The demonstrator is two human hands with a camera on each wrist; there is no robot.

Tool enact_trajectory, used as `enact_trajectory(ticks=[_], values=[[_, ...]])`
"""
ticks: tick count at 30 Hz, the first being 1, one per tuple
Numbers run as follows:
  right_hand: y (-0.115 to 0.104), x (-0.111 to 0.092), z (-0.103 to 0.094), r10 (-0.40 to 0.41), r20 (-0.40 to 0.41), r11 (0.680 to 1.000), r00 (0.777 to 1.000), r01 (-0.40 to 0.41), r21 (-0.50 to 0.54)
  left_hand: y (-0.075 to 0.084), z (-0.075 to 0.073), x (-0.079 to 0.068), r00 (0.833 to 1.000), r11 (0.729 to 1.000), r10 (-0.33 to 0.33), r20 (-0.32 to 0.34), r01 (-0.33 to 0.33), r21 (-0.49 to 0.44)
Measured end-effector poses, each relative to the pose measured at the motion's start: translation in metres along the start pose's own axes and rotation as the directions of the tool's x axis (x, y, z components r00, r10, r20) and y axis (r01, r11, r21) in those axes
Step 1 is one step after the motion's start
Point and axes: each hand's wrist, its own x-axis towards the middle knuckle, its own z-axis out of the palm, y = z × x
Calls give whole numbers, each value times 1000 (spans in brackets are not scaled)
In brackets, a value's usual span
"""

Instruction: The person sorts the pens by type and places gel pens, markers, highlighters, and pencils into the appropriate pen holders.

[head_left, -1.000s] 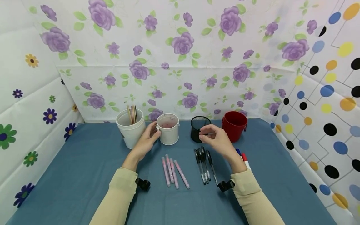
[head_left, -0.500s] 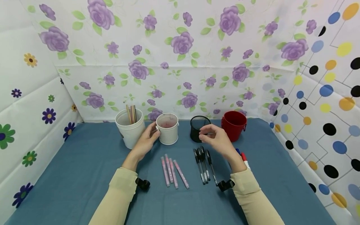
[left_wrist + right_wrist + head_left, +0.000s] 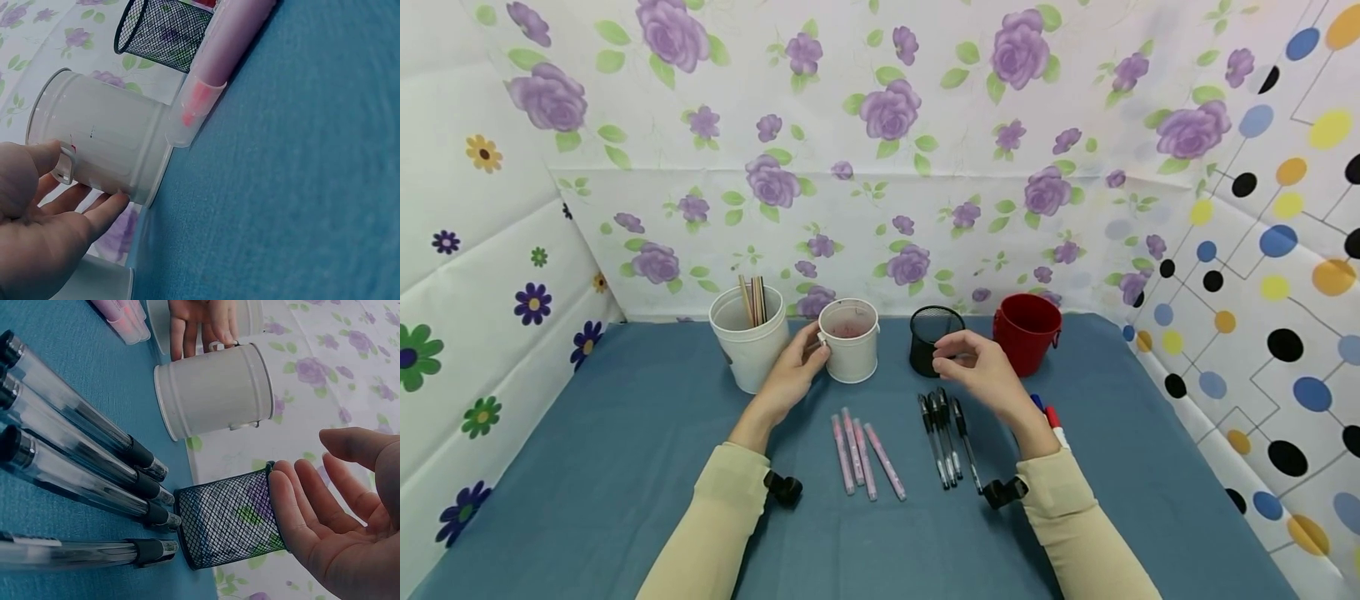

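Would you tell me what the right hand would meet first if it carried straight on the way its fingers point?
Most likely the black mesh cup: the right hand hovers open just beside its rim, fingertips almost touching it in the wrist view, though the exact gap is unclear.

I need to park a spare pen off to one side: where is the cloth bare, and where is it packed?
Bare blue cloth lies left of the left hand, from the big white cup to the near edge, and also right of the red bucket. It is crowded mid-table: cups in a row, then pink markers and black pens between both forearms.
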Motion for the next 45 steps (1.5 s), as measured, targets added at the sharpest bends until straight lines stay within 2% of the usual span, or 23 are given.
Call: enact_trajectory(ticks=[17, 29, 32, 38, 45], values=[[3, 0, 0, 12, 16, 1000, 1000, -12, -4, 2, 3, -2, 999, 999, -26, -28, 26, 20], [-2, -3, 10, -1, 76, 994, 997, 9, -108, 3, 4, -2, 998, 999, -23, -59, 26, 37], [-8, -7, 15, -9, 95, 985, 995, 25, -172, 4, 6, -1, 998, 999, -24, -63, 27, 47], [-20, -14, 36, -81, 204, 942, 976, 142, -303, 5, 8, 0, 998, 998, -16, -67, 20, 54], [-26, -23, 85, -91, 323, 888, 942, 223, -402, 2, 4, -1, 997, 998, -21, -69, 25, 57]])
